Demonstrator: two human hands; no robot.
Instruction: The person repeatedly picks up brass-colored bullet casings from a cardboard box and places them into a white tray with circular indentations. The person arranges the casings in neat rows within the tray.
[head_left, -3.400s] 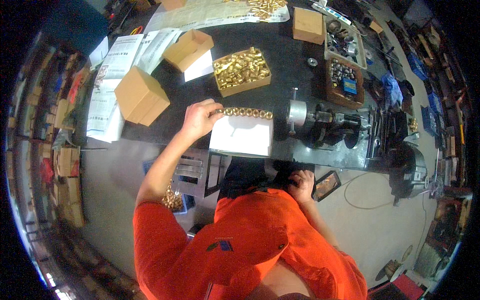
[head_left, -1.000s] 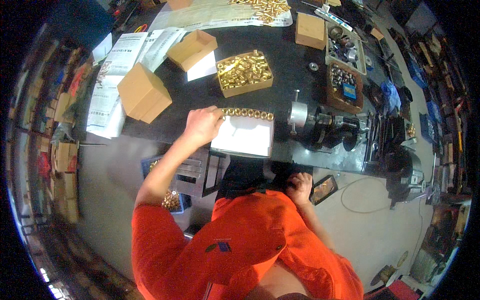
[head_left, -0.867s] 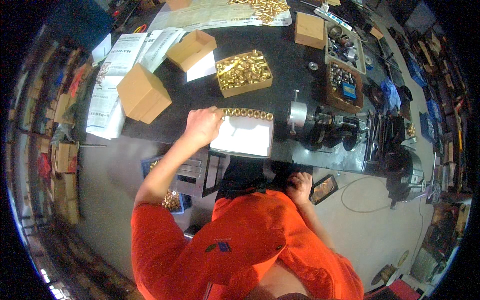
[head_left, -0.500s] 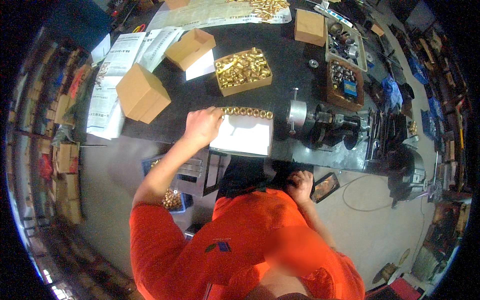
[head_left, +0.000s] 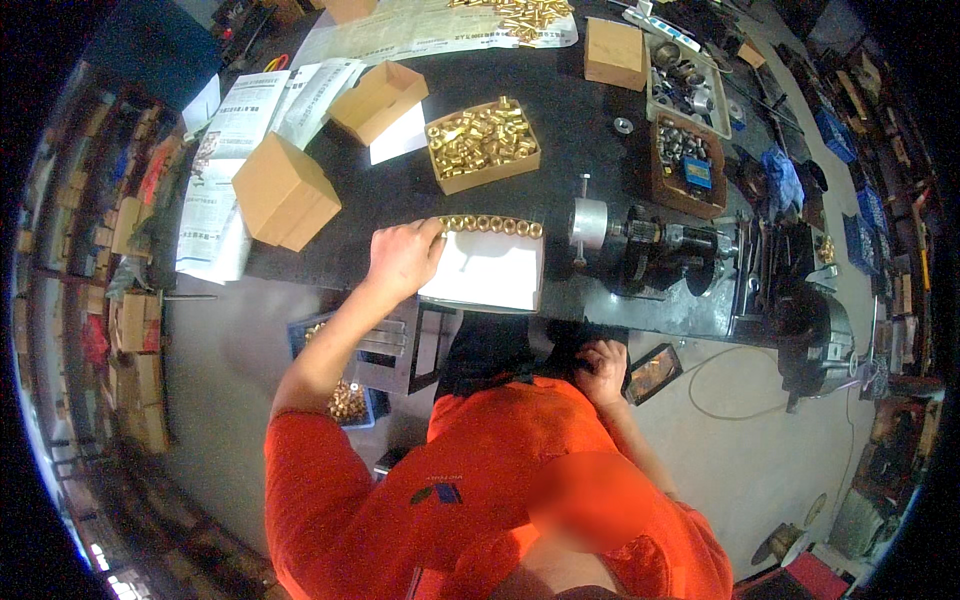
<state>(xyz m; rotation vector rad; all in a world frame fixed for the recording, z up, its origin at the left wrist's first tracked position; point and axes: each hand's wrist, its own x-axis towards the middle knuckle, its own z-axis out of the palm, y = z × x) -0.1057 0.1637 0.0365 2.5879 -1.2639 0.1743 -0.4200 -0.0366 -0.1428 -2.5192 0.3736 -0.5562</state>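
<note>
A shallow box [head_left: 480, 270] with a white sheet across it lies at the table's near edge. Along its far side runs a row of brass fittings [head_left: 496, 225], hollow ends up. At the left end of that row, the fingers of my left hand [head_left: 403, 262] are pinched together; what they hold is hidden. My right hand [head_left: 602, 372] rests low by my lap, below the table edge, with its fingers curled. Whether something is in it cannot be seen. Beyond the row, a cardboard box [head_left: 490, 182] is heaped with loose brass fittings [head_left: 482, 140].
Cardboard boxes [head_left: 286, 192] and newspaper [head_left: 212, 225] lie at left. A metal clamping fixture [head_left: 650, 240] stands right of the white sheet, with trays of metal parts [head_left: 687, 180] behind it. More brass pieces [head_left: 535, 18] cover paper at the back. A blue bin [head_left: 352, 405] sits below the table.
The view has shifted very slightly. Both hands and the row of fittings keep their places.
</note>
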